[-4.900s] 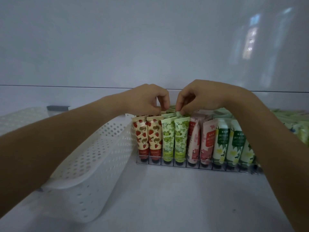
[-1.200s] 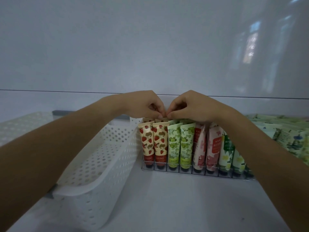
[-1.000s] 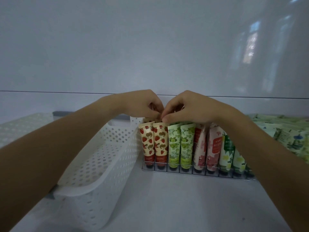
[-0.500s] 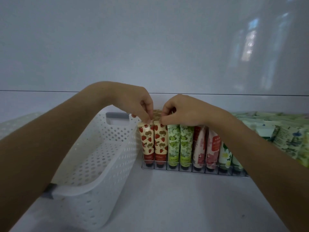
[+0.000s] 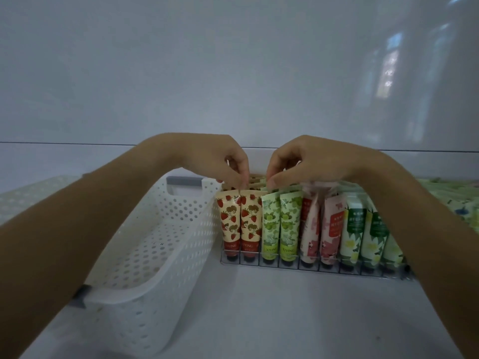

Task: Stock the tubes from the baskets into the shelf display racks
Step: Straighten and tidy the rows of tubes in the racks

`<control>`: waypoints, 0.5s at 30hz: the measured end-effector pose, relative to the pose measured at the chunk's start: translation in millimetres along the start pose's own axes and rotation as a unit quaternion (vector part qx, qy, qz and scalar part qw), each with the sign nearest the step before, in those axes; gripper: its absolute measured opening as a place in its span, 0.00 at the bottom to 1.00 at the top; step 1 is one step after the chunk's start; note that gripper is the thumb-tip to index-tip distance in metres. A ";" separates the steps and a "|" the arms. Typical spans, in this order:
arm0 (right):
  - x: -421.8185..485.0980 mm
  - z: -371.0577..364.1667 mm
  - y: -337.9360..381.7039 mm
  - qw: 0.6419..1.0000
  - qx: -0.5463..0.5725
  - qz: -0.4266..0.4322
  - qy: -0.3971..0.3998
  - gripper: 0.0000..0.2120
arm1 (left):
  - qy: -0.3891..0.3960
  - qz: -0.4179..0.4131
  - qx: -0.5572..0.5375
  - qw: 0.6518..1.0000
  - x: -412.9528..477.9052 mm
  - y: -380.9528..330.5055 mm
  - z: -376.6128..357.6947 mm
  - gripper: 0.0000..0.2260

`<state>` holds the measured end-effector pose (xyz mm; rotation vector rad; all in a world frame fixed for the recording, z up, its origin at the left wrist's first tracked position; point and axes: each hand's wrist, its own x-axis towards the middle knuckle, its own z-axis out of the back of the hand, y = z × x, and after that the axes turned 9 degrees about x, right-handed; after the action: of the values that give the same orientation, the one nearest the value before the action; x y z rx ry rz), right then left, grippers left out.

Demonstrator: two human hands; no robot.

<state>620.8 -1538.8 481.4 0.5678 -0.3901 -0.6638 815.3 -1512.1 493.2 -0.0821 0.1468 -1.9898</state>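
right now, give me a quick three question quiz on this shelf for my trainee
1. True or false: the white basket stands to the left of the wire rack.
2. Which tubes fill the rack's two leftmost front slots? A strawberry tubes; B plain black tubes; C blue bottles.
3. Which of the hands pinches at the strawberry tubes' tops?

Key: 1 true. 2 A. 3 the left hand.
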 end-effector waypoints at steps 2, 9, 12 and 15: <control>-0.5 2.1 -1.3 0.999 -0.040 -0.026 0.018 0.07 | -0.007 -0.013 0.005 1.000 0.5 -3.7 -2.1 0.05; 3.7 -2.3 -2.7 0.995 -0.071 -0.060 0.028 0.12 | 0.000 -0.030 0.020 0.999 1.6 -7.3 -7.2 0.07; 4.0 -2.7 -3.2 0.995 -0.076 -0.060 0.028 0.13 | -0.005 -0.023 0.024 0.999 2.5 -7.2 -8.5 0.08; 4.1 -3.3 -3.6 0.994 -0.088 -0.057 0.029 0.13 | -0.017 -0.020 0.023 0.999 3.9 -6.7 -9.5 0.10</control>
<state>623.7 -1542.6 477.3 0.4430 -0.2426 -0.7816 806.5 -1512.3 484.7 -0.0891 0.0785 -2.0293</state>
